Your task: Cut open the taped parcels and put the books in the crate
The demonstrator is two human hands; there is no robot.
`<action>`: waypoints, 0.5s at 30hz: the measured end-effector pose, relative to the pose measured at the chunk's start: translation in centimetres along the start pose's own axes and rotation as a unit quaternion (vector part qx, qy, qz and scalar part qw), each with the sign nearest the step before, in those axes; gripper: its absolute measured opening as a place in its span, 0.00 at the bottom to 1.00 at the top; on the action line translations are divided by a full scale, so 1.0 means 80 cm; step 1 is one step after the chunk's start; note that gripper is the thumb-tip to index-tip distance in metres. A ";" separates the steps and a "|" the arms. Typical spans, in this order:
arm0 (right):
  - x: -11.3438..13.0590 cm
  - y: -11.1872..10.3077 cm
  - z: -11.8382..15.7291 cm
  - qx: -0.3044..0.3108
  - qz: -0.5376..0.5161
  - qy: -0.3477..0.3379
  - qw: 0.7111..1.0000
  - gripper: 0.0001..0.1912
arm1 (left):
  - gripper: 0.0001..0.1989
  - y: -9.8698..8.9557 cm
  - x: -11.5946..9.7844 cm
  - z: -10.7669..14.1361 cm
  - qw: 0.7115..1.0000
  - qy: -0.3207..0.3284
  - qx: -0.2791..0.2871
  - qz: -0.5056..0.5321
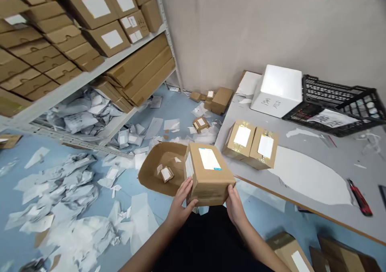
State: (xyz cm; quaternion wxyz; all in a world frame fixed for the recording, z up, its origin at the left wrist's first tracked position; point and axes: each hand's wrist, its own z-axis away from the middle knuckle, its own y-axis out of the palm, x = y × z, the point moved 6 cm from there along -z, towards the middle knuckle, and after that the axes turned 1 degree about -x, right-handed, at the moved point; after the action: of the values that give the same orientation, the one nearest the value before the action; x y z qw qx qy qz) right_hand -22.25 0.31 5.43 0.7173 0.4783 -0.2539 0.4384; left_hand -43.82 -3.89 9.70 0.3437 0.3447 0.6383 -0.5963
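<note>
Cardboard box, held low: left hand and right hand are gripping its sides, underside hidden from view.

1. The left hand and right hand grip a taped cardboard box from either side, its white label facing up.
2. Just beyond it, a small carton lies on a curved brown cardboard piece on the blue floor.
3. Two labelled boxes sit side by side on the grey table, near a white foam box, a black plastic crate and a red utility knife.
4. Torn white mailers litter the floor, and brown cartons fill the metal shelving.
</note>
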 end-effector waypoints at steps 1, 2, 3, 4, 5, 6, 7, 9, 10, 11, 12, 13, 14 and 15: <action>0.001 -0.007 0.009 -0.019 0.002 -0.012 1.000 0.32 | 0.29 0.002 -0.006 0.000 1.000 0.019 0.017 0.003; 0.002 -0.014 0.019 -0.039 0.004 -0.023 0.999 0.32 | 0.30 0.004 -0.012 0.001 0.999 0.039 0.035 0.007; 0.002 -0.021 0.030 -0.058 0.008 -0.033 0.998 0.33 | 0.30 0.007 -0.018 0.003 0.997 0.056 0.054 0.013; 0.003 -0.028 0.040 -0.076 0.012 -0.042 0.996 0.33 | 0.31 0.011 -0.022 0.005 0.995 0.069 0.072 0.020; 0.003 -0.036 0.052 -0.092 0.014 -0.050 0.994 0.33 | 0.31 0.015 -0.026 0.007 0.992 0.079 0.091 0.027; 0.004 -0.043 0.063 -0.108 0.014 -0.056 0.992 0.32 | 0.31 0.021 -0.029 0.010 0.990 0.086 0.108 0.033; 0.004 -0.051 0.075 -0.123 0.012 -0.063 0.990 0.32 | 0.31 0.027 -0.032 0.013 0.987 0.091 0.125 0.038; 0.006 -0.068 0.098 -0.154 0.003 -0.077 0.985 0.32 | 0.32 0.041 -0.039 0.019 0.982 0.099 0.158 0.044; 0.007 -0.077 0.110 -0.171 -0.003 -0.084 0.982 0.33 | 0.32 0.049 -0.044 0.021 0.978 0.106 0.174 0.047; 0.009 -0.088 0.121 -0.187 -0.008 -0.091 0.978 0.33 | 0.32 0.058 -0.050 0.024 0.974 0.114 0.190 0.050; 0.010 -0.099 0.132 -0.202 -0.014 -0.096 0.975 0.33 | 0.32 0.067 -0.057 0.027 0.970 0.123 0.205 0.052; 0.012 -0.110 0.143 -0.216 -0.020 -0.100 0.971 0.33 | 0.33 0.077 -0.064 0.029 0.965 0.131 0.220 0.054; 0.015 -0.123 0.152 -0.230 -0.026 -0.103 0.967 0.33 | 0.33 0.088 -0.073 0.032 0.961 0.138 0.235 0.056; 0.017 -0.136 0.160 -0.243 -0.031 -0.105 0.964 0.33 | 0.33 0.100 -0.081 0.033 0.957 0.142 0.248 0.058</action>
State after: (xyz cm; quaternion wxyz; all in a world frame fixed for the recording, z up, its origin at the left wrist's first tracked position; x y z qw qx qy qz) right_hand -11.39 -12.54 6.77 0.7947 0.3405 -0.4115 0.2883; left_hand -33.55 -6.35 10.88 0.1871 0.5363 0.4912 -0.6604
